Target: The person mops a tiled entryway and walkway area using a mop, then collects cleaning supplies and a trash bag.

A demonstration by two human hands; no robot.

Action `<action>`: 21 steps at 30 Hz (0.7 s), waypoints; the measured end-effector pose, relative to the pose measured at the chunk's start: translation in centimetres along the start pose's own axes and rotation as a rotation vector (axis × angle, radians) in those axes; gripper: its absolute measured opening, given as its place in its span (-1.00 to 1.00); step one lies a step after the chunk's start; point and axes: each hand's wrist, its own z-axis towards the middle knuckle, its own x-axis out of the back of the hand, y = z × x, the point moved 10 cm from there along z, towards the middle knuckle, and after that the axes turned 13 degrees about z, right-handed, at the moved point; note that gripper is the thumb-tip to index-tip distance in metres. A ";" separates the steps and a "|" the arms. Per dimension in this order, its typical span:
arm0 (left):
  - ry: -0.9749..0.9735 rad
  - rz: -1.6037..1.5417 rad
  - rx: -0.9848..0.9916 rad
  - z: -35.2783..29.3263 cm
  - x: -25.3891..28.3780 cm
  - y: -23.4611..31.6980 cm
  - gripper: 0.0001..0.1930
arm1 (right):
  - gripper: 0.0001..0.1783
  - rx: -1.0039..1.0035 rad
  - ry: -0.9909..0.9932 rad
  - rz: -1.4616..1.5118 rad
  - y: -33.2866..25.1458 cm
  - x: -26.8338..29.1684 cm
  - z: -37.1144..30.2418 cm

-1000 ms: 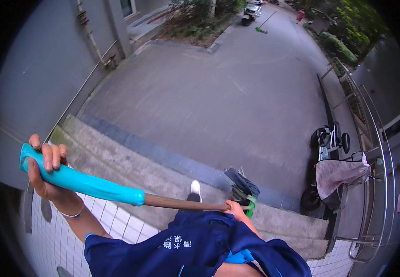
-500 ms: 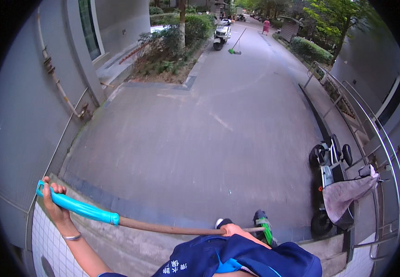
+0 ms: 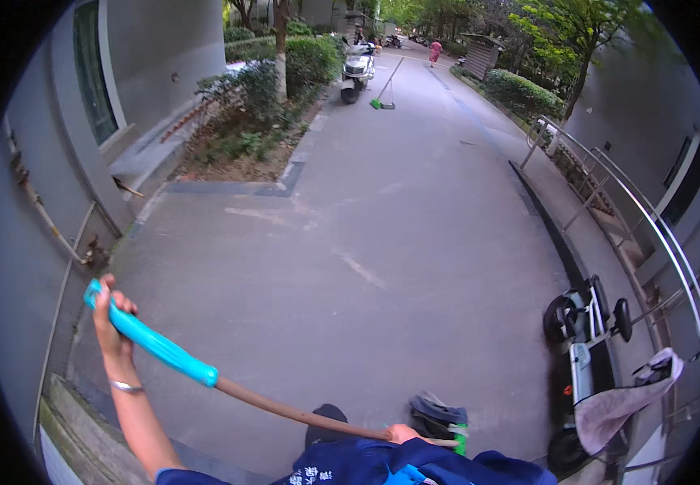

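At far left, a grey wall [image 3: 31, 283] carries a rusty pipe [image 3: 39, 206]. Beside it, the person's left hand [image 3: 112, 335], with a silver bracelet [image 3: 126, 387] at the wrist, has its fingers wrapped around the upper end of a long-handled tool [image 3: 285, 406]. That end is a glossy turquoise plastic sleeve [image 3: 168, 349], slightly creased, with an opening at its tip; below it runs a slim brown wooden shaft, which looks bowed in the fisheye view.

The tool lies across the front of the person's body, over the grey paving [image 3: 326, 323]. Its long axis slants from upper left to lower right, the sleeve end pointing up and away to the left.

Past a dark-clad leg [image 3: 327, 420], the right hand [image 3: 402, 434] is closed around the lower shaft; its fingertips are hidden. The shaft's pale end shows just beyond, by a bright green piece [image 3: 461, 439] and a dark, bunched bundle [image 3: 437, 411]; whether these are joined to it I cannot tell.

Farther right, a two-wheeled scooter [image 3: 580, 376], partly under a pinkish-grey cloth [image 3: 621, 412], stands near a tubular steel handrail [image 3: 649, 212].
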 end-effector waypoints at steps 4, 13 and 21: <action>-0.057 -0.018 0.038 10.9 -8.0 -5.6 -0.65 | -0.67 -0.063 0.130 0.118 -3.7 10.0 5.1; -0.233 -0.177 0.160 31.7 -27.9 -20.3 -0.66 | -0.64 -0.158 0.276 0.196 -3.8 25.8 16.4; -0.314 -0.006 0.187 43.0 -43.0 -28.3 -0.65 | -0.66 -0.169 0.222 0.542 -2.0 35.4 26.4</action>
